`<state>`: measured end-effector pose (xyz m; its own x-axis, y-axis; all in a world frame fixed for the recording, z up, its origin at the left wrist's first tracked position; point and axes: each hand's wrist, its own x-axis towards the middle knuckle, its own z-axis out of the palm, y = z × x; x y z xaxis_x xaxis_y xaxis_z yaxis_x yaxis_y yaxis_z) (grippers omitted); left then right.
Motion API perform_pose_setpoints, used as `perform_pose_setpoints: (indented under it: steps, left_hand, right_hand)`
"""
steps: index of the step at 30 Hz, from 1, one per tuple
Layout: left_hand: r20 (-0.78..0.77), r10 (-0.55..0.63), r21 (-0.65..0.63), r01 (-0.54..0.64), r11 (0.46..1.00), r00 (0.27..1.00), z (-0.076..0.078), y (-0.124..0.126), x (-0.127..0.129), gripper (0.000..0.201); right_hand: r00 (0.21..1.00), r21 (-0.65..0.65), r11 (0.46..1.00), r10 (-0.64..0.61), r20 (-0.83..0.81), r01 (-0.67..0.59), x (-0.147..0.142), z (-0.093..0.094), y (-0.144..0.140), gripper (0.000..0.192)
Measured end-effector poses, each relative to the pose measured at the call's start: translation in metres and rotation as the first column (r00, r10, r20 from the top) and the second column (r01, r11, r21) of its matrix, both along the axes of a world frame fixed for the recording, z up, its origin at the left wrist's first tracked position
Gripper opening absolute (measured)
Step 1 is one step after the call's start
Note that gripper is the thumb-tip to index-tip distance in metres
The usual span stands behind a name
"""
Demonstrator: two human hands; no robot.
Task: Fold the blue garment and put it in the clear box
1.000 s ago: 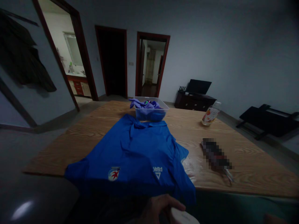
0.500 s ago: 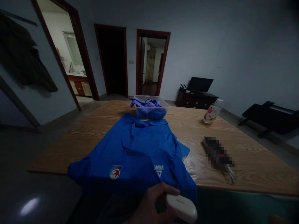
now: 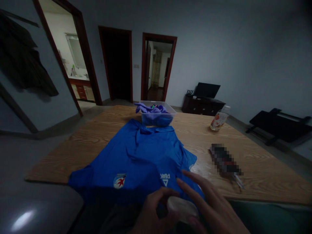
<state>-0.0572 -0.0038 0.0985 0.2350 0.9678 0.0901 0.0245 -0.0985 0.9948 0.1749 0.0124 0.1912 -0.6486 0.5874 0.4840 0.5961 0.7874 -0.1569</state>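
Note:
A blue shirt point(image 3: 143, 156) with a crest and white logo lies spread on the wooden table point(image 3: 255, 162), its near edge hanging over the front. Low in the view, my left hand point(image 3: 153, 214) grips a small white oval object point(image 3: 181, 208). My right hand point(image 3: 209, 204) lies over that object from the right, fingers stretched out toward the shirt's near edge. Whether the right hand grips the object is unclear in the dim light.
A clear bin point(image 3: 157, 115) with purple cloth stands at the table's far side behind the shirt. A bottle point(image 3: 219, 118) stands at the far right, and a dark blurred item point(image 3: 225, 161) lies right of the shirt. Doorways open beyond the table.
My right hand has come into view from the lower right and settled over the white object. My left hand has risen with the object from the bottom edge.

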Motion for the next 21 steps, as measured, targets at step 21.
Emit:
perform_pose_setpoints:
  steps: [21]
  left_hand:
    - [-0.652, 0.44, 0.487, -0.103, 0.867, 0.618, -0.014, 0.019, -0.128, 0.035]
  right_hand:
    - [0.777, 0.058, 0.79, -0.582, -0.24, 0.61, 0.317, -0.079, 0.157, 0.043]
